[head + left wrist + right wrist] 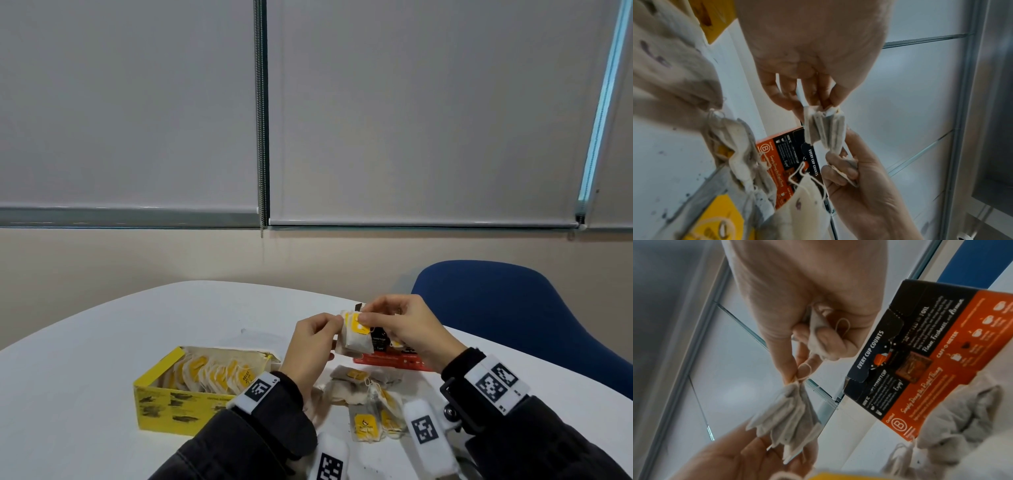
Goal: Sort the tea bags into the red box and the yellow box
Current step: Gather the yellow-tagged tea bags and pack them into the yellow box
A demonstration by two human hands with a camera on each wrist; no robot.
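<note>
A small bunch of tea bags (354,334) was held up above the desk (102,342) between both hands, so the step in hand was judged to be the separating of a picked-up cluster before it could be dropped into a box. The left hand (313,346) was closed on the bunch's left edge, with thumb and fingers pinched on the paper. The right hand (404,327) was pinched on the top of the bunch, where the yellow tags and strings were gathered; in the right wrist view one further tea bag (817,332) was seen tucked under its curled lower fingers. Both grips were thus pressed together on paper and neither was spread.

The bunch hung between the two grips, slightly nearer the right one, clear of the desk and over the red box (387,359), which lay directly below and behind the hands. The yellow box (164,401) stood open well to the left, already lined with yellow-tagged bags. A loose pile of tea bags (363,404) was left on the desk just in front of the red box, so much sorting was judged to remain.

Since the held tags were yellow, the next move was judged to call for the strings to be freed from one another and the bunch to be carried left to the yellow box. Tangled strings were the likely snag.
</note>
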